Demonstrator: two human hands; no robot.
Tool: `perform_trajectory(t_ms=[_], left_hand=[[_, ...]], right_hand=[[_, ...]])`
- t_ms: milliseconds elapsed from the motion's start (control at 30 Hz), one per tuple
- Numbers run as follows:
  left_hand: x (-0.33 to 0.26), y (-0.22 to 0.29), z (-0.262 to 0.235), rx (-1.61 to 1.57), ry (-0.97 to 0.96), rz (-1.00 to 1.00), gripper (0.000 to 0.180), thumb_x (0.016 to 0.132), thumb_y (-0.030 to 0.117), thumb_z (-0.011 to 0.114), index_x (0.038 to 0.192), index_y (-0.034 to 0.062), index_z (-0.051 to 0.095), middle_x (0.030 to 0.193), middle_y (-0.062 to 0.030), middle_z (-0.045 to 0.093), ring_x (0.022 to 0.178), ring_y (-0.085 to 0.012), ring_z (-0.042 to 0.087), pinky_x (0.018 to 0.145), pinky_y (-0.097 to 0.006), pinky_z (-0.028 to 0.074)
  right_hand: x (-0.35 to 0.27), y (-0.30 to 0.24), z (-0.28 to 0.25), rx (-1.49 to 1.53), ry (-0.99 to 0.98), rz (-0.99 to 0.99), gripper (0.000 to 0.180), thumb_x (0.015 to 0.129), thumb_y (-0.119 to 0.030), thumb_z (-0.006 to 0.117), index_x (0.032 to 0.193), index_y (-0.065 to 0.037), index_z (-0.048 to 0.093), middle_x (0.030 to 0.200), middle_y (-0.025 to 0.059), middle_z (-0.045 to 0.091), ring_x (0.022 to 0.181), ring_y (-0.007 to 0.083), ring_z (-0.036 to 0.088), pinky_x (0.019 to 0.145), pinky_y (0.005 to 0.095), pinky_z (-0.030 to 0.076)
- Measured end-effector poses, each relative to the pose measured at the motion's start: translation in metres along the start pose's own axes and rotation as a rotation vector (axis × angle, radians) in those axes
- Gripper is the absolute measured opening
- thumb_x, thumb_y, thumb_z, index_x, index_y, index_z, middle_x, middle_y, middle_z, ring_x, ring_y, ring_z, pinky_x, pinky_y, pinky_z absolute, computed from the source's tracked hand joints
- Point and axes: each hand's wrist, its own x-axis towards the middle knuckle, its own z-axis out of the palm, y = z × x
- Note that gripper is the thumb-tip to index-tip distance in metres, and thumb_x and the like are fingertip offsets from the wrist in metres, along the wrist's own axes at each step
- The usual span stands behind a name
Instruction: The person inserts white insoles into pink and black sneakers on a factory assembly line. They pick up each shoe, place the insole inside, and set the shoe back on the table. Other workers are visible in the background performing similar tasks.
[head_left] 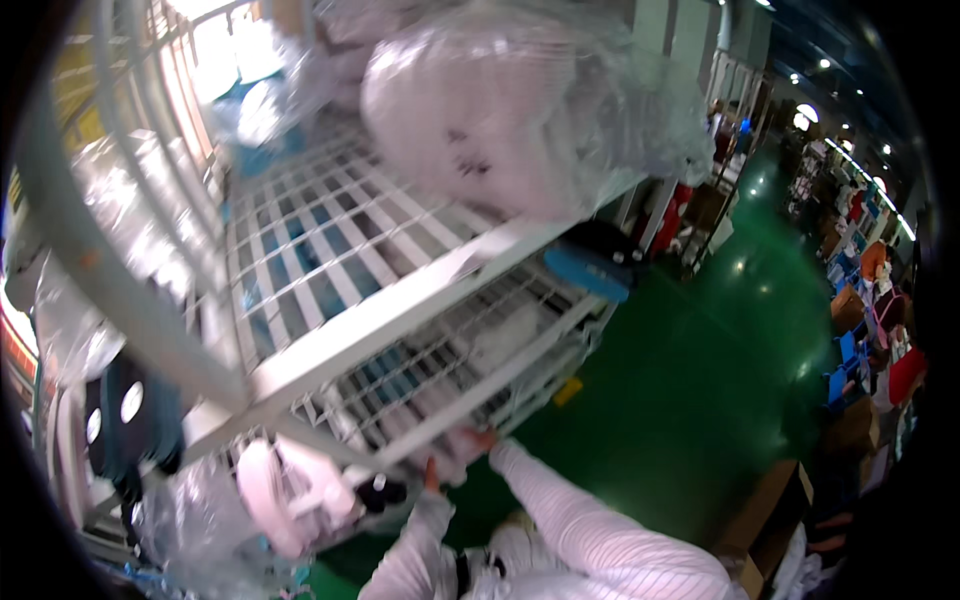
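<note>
Both my hands reach to the front edge of the lower wire shelf (400,375) of a white metal rack. My right hand (481,438) grips the far right side of a pale pink bundle (452,458), its fingers partly hidden. On the near left side, my left hand (432,476) holds the same bundle, thumb pointing up. Blur hides what the bundle is made of. Left of my left hand, pink sole-shaped pieces (270,500) and a small black piece (382,493) lie at the rack's lower level.
A big clear bag of stacked pale pink pieces (470,120) sits on the upper shelf (330,240). Blue and black sole-shaped pieces (590,272) jut from the rack's right end. Green floor (690,380) runs along the right, with a cardboard box (765,520) nearby.
</note>
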Motion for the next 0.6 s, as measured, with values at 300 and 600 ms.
perform_trajectory(t_ms=[300,600], left_hand=[[0.088,-0.011,0.103,0.141,0.001,-0.004,0.041,0.074,0.036,0.048,0.100,0.0038,0.044,0.095,-0.0077,0.050,0.086,-0.0202,0.050,0.074,-0.032,0.041],[-0.022,-0.069,0.184,0.694,-0.476,-0.141,0.040,0.072,0.030,0.048,0.102,0.0029,0.043,0.096,-0.0086,0.049,0.086,-0.0206,0.049,0.075,-0.032,0.041]], right_hand=[[0.061,-0.003,0.045,0.048,-0.201,0.032,0.058,0.064,-0.036,0.059,0.108,-0.007,0.034,0.092,0.0135,0.049,0.075,0.0202,0.051,0.062,0.0322,0.043],[-0.060,0.052,0.024,0.594,-0.174,0.109,0.076,0.061,-0.042,0.060,0.118,-0.009,0.022,0.104,0.0136,0.044,0.086,0.0220,0.049,0.069,0.0347,0.043]])
